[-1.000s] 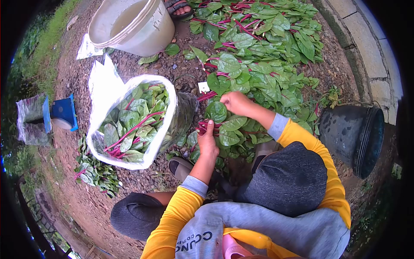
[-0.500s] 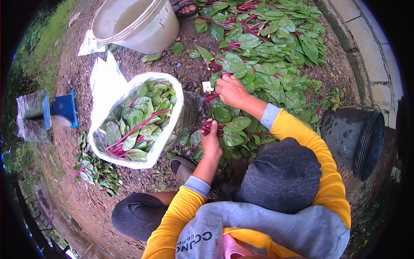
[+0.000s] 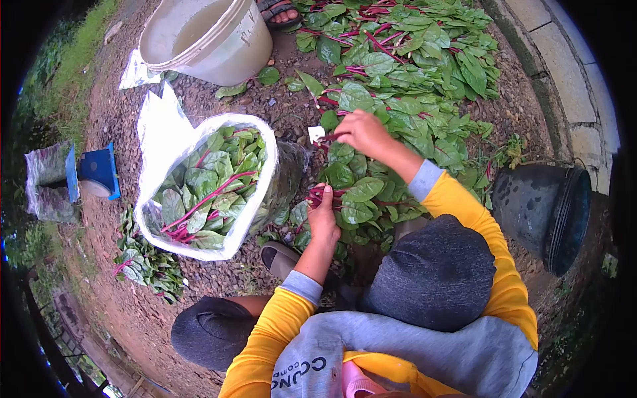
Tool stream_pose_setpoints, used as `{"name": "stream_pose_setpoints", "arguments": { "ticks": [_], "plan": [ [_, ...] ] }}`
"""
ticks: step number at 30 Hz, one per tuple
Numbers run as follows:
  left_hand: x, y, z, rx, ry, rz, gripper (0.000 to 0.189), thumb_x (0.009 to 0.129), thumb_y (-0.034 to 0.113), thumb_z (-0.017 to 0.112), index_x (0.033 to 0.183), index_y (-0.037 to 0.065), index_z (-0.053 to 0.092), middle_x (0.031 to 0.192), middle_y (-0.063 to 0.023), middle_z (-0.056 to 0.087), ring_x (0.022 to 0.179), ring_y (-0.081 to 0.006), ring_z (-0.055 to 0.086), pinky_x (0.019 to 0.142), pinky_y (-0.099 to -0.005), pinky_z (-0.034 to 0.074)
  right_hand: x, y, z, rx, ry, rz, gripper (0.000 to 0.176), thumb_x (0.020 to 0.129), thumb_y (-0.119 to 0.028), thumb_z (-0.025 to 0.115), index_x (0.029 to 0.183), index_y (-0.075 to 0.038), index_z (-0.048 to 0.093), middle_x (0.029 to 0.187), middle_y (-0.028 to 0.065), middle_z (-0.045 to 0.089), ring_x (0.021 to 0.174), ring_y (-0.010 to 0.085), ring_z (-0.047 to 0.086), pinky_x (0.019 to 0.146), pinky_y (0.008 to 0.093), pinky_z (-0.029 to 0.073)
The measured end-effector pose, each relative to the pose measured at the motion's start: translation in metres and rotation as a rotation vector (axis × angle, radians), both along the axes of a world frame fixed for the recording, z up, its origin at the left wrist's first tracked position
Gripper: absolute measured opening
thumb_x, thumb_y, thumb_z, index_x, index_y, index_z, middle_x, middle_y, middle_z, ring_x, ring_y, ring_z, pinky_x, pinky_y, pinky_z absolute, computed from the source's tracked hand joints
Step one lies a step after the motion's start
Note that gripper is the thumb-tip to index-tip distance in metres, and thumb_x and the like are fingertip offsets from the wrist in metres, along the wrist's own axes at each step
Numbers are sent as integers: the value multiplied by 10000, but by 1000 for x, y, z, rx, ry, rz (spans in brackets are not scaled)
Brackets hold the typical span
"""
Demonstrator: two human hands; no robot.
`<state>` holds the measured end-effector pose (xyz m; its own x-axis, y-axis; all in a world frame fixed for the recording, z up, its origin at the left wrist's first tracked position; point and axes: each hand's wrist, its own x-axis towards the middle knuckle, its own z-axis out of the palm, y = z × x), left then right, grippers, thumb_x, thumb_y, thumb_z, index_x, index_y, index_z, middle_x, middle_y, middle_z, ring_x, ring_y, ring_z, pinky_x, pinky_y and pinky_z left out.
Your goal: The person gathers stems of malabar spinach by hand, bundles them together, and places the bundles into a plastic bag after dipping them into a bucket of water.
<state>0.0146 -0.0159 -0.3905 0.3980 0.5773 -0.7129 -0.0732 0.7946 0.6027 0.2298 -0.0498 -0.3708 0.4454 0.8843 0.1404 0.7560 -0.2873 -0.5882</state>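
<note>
My left hand point(image 3: 323, 219) is closed around the red stems of a leafy bunch point(image 3: 359, 199), whose green leaves spread to the right. Above it, my right hand point(image 3: 363, 132) pinches a dark red stem point(image 3: 332, 137) beside a small white piece point(image 3: 316, 134) on the ground. Many red-stemmed green leaves point(image 3: 424, 106) lie in a wide pile right of and beyond my right hand. To the left stands an open clear plastic bag point(image 3: 271, 152) with a white rim, filled with similar leaves and stems point(image 3: 212, 182).
A whitish bucket point(image 3: 229, 50) stands at the top, beside a person's sandalled foot point(image 3: 282, 13). A black bucket point(image 3: 541, 212) lies tipped at the right. More leaves point(image 3: 149, 265) lie left of the bag. A blue object point(image 3: 99, 169) is farther left, and concrete blocks point(image 3: 564, 63) edge the right.
My right hand has moved slightly right and now shows a dark stem pointing left from its fingers. My left hand still grips the bunch in nearly the same place.
</note>
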Motion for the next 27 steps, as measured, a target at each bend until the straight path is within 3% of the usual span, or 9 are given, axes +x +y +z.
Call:
{"name": "stream_pose_setpoints", "arguments": {
  "ticks": [1, 3, 5, 10, 12, 15, 20, 27],
  "plan": [
    [0, 0, 1, 0, -4, 2, 230, 831, 143, 679, 1032, 91, 580, 972, -11, 610, 865, -138, 582, 799, -311, 478, 11, -3, 18, 6, 36, -51, 162, 719, -166, 709, 864, -96, 699, 817, 62, 656, 792, 223, 589, 732, 343, 464],
    [1, 0, 4, -1, 7, -3, 226, 833, 137, 676, 1031, 84, 580, 966, -15, 613, 858, -140, 584, 793, -312, 479, 29, -14, 51, 30, 439, -253, 165, 763, -137, 694, 913, -70, 694, 853, 44, 672, 787, 135, 604, 727, 274, 464],
    [2, 0, 5, 1, 19, -4, 222, 834, 131, 673, 1029, 80, 581, 962, -18, 616, 854, -142, 585, 789, -312, 479, 48, -31, 76, 195, 504, -266, 166, 805, -109, 669, 950, -28, 679, 875, 19, 669, 788, 73, 582, 734, 229, 456],
    [3, -2, 6, 16, 35, 8, 215, 834, 122, 671, 1026, 76, 585, 964, -24, 620, 846, -141, 583, 780, -304, 475, 47, -66, 156, 316, 321, -344, 158, 804, -64, 659, 952, -8, 674, 838, 27, 659, 781, 89, 587, 731, 245, 465],
    [3, -2, 4, 31, 47, 5, 218, 833, 120, 672, 1028, 74, 585, 964, -23, 620, 843, -140, 582, 775, -300, 472, 30, -67, 159, 169, 180, -294, 169, 772, -81, 680, 930, -22, 683, 814, 55, 661, 748, 134, 599, 705, 264, 468],
    [4, -3, 7, 37, 53, -1, 220, 831, 118, 672, 1028, 72, 586, 962, -23, 621, 843, -137, 581, 773, -296, 467, -6, -53, 121, 85, -24, -143, 193, 694, -139, 724, 865, -55, 696, 757, 95, 643, 695, 236, 586, 656, 330, 471],
    [4, -4, 8, 42, 50, 0, 200, 847, 131, 654, 1026, 75, 585, 953, -24, 623, 831, -140, 589, 752, -302, 479, -69, -39, 23, -57, 132, 16, 182, 659, -190, 739, 774, -67, 670, 716, 84, 615, 732, 273, 576, 680, 392, 470],
    [4, -2, 10, -9, 56, -7, 176, 866, 171, 633, 1013, 93, 575, 938, -32, 625, 810, -156, 601, 719, -323, 494, -79, -40, 10, -49, 400, 13, 228, 666, -190, 748, 817, -38, 669, 720, 126, 644, 683, 292, 624, 644, 377, 493]
  ]
}}
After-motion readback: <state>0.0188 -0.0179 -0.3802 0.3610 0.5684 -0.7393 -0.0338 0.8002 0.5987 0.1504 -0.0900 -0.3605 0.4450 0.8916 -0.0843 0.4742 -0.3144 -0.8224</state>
